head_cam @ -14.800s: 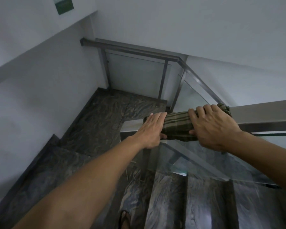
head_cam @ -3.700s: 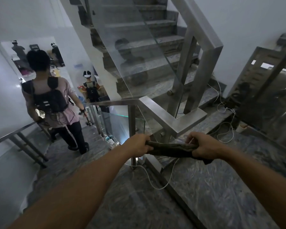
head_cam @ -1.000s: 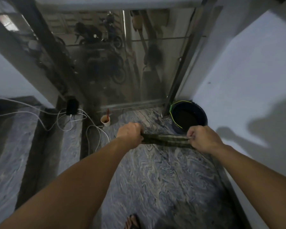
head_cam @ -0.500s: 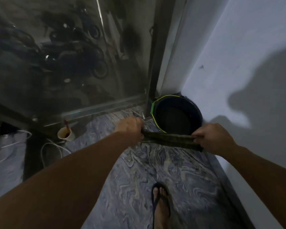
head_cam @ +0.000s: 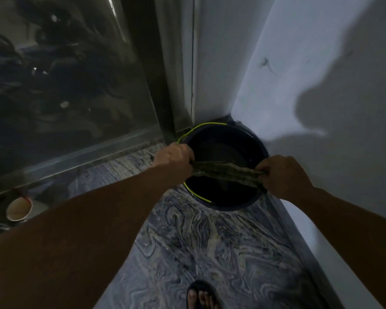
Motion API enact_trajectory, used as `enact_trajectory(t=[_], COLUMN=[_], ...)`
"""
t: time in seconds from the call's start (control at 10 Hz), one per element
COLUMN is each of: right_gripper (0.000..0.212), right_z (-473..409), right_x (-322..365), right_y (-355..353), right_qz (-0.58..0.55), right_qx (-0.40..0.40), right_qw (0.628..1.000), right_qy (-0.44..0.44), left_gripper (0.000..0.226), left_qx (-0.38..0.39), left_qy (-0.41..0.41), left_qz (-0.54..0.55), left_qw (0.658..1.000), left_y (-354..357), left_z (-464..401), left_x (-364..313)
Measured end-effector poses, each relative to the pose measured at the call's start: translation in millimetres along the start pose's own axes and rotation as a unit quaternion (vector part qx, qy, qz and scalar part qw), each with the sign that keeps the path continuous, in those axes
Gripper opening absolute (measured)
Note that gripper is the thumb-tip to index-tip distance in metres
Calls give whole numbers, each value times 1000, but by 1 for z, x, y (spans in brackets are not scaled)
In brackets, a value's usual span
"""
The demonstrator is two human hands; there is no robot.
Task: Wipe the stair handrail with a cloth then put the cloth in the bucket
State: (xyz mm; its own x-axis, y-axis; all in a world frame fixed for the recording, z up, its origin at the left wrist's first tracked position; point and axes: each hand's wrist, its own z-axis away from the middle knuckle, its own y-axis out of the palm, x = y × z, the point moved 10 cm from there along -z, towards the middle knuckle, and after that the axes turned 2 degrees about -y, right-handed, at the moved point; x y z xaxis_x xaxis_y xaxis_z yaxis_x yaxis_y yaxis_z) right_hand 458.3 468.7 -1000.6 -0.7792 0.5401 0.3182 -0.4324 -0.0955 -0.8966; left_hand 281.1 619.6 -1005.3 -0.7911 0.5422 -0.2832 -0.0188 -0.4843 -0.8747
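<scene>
Striped green cloth [head_cam: 226, 173] is stretched between your two hands, bunched into a band and held directly over the open mouth of the dark bucket [head_cam: 257, 143]. Your left hand [head_cam: 173, 158] is clamped on one end just above the near-left rim, and your right hand [head_cam: 283, 175] is clamped on the other end above the right rim; the hands are apart with the cloth taut between them. No handrail is in view, so by my reading the wiping is finished and you are on the last step, the drop into the bucket. The next move calls for little: lower both hands toward the opening and let go of both ends together, so neither end drapes over the rim. Bringing the hands closer first would slacken the cloth and help it fall inside. I cannot tell what the dark interior holds. Beyond your hands the bucket sits tight in the corner, with the white wall [head_cam: 299, 74] just past your right hand and the dark door frame [head_cam: 152, 70] and glass panel beyond your left, so there is little room to swing outward on the right. Below your forearms the patterned stone floor [head_cam: 210, 241] is open, and a paper cup [head_cam: 18, 208] stands well off to the left of your left arm.
</scene>
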Motion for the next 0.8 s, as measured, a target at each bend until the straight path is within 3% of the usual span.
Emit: enact_trajectory(t=[0.3,0.5,0.7,0.8], right_gripper=[28,38,18,18], right_z=[-31,-18,23,63], right_x=[-16,-28,-14,-12], right_y=[30,52,31,11], right_qz=[-87,-81,-86,-27], right_qx=[-21,30,23,51], right_qw=[995,994,996,995], right_qy=[46,73,22,80], left_gripper=[32,53,51,42], left_qx=[8,75,88,87], left_qy=[-19,-10,-10,3], left_qz=[91,53,49,5], left_qw=[996,996,995,996], left_y=[37,56,29,11], left_z=[-43,-30,11,48], left_x=[-2,-1,13,15])
